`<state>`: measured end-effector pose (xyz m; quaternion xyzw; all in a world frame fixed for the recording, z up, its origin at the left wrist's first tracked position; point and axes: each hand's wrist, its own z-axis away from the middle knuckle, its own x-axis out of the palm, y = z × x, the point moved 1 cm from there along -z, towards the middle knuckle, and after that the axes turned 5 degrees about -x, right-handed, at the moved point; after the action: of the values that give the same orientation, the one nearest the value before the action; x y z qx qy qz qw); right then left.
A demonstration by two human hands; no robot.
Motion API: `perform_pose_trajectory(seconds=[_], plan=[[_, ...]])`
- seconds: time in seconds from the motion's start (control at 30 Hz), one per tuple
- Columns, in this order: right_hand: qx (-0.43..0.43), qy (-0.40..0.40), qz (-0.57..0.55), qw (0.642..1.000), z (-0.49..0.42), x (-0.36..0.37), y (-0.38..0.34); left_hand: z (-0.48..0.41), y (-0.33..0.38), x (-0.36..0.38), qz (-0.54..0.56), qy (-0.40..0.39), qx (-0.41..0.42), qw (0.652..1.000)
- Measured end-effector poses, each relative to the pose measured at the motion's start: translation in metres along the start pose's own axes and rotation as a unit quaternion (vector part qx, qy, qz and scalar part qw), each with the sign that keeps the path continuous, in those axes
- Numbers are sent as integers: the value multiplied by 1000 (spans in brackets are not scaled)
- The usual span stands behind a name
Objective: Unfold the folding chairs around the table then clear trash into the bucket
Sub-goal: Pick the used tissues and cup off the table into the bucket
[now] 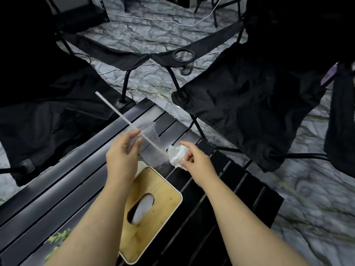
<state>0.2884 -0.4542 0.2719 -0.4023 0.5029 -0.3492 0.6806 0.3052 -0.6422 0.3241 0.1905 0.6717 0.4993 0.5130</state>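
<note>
A clear plastic cup [151,144] with a long white straw [123,116] leaning out of it stands tilted on the black slatted table [57,191]. My left hand [123,156] grips the cup's side. Right beside the cup lies a crumpled white tissue [177,155], and my right hand [194,158] pinches it between thumb and fingers. Two black folding chairs stand unfolded beyond the table, one at the left [48,116] and one at the right [249,104]. No bucket is in view.
A tissue box with a wooden lid [153,191] sits on the table under my forearms. A green sprig [57,239] shows at the table's near left. White cables [163,20] run across the grey stone-patterned floor [311,198]. Another chair edge [342,121] is at far right.
</note>
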Motion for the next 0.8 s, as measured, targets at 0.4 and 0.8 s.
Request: perform_pose_trajectory(seconds=[0.4,0.8], plan=[[8,80,-25,996,168,-111,-23,130,91,-15,40,-27,73,996],[145,137,-25,980,405,-154,75,363,82,19,-50,-243,166,954]])
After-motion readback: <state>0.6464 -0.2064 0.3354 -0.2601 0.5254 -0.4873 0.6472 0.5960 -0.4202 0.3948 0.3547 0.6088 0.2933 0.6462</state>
